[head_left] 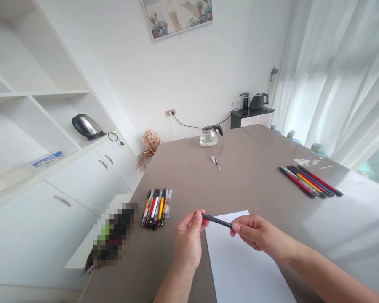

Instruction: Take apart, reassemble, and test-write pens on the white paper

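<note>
Head view: both hands [189, 240] [260, 235] pinch a black pen [217, 220]; a glass pot [209, 135] holds clear liquid [208, 143].

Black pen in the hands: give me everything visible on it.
The black pen is slim, straight and dark along its visible length, with a smooth surface that looks like plastic. It slants slightly, its right end lower in the picture. The left hand pinches its left end and the right hand its right end, over the upper part of the white paper. Fingers partly cover both ends, so cap or tip details can't be told.
</note>
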Motion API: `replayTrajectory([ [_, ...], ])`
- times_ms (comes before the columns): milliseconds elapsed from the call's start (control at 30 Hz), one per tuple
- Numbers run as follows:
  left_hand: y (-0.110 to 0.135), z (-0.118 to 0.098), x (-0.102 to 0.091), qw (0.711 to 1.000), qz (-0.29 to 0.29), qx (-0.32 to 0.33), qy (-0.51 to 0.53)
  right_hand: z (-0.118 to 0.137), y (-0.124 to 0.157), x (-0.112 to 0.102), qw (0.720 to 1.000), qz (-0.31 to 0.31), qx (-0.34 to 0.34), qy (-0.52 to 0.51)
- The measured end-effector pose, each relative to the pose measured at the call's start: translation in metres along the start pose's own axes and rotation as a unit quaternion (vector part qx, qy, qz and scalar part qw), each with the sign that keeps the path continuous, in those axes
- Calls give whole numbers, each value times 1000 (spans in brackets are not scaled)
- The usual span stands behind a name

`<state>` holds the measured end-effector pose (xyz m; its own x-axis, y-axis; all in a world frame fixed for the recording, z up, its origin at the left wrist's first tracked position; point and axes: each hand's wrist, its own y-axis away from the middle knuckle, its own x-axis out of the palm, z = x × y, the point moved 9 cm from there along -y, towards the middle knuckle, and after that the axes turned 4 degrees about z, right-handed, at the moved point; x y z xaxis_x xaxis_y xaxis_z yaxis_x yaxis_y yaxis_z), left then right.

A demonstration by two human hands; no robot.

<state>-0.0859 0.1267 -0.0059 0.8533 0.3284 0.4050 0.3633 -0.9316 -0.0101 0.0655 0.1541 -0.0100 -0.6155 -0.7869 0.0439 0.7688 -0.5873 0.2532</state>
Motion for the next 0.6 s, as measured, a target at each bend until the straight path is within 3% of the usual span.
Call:
replayTrajectory([
  [133,1,0,-4,1000,-30,2,10,11,0,0,992,-34,-37,118],
  [400,1,-4,-8,998,-57,1,26,38,11,12,952,-95,-137,255],
  [500,1,-5,-4,999,-34,-2,30,36,10,11,964,-94,-133,208],
  [600,1,-9,11,997,43,-4,64,12,3,16,999,-8,-42,22],
])
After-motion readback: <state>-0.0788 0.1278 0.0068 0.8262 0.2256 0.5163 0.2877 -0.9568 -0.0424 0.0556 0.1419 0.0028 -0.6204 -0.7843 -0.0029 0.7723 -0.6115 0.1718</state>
